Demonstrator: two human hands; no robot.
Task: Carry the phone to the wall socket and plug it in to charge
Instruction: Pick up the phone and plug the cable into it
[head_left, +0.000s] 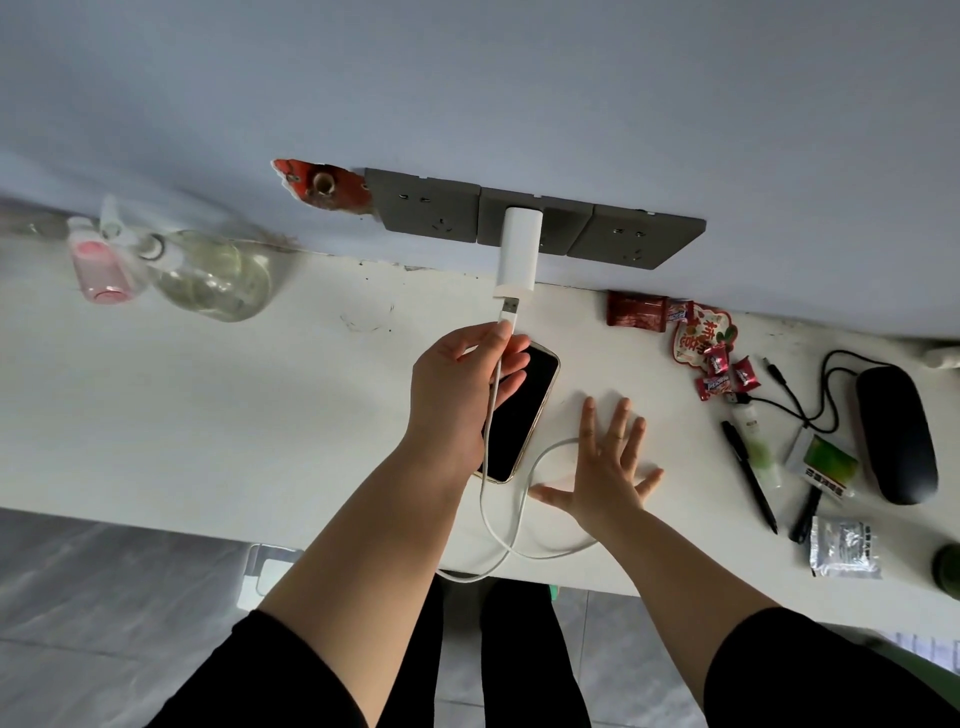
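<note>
A black phone (524, 415) lies face up on the white table (260, 415), partly under my left hand. My left hand (462, 384) pinches the USB plug of a white cable (506, 312), its metal tip just below a white charger (518, 249). The charger sits in the middle socket of a grey wall socket strip (431, 210). The cable loops over the table's front edge and back toward the phone. My right hand (605, 462) rests flat on the table with fingers spread, right of the phone, holding nothing.
A clear glass bottle (213, 275) and a pink bottle (98, 265) lie at the left by the wall. Red snack packets (696, 338), pens (748, 473), a black case (896, 431), a black cord and a foil sachet (844, 548) crowd the right side. A broken hole (324, 184) shows left of the sockets.
</note>
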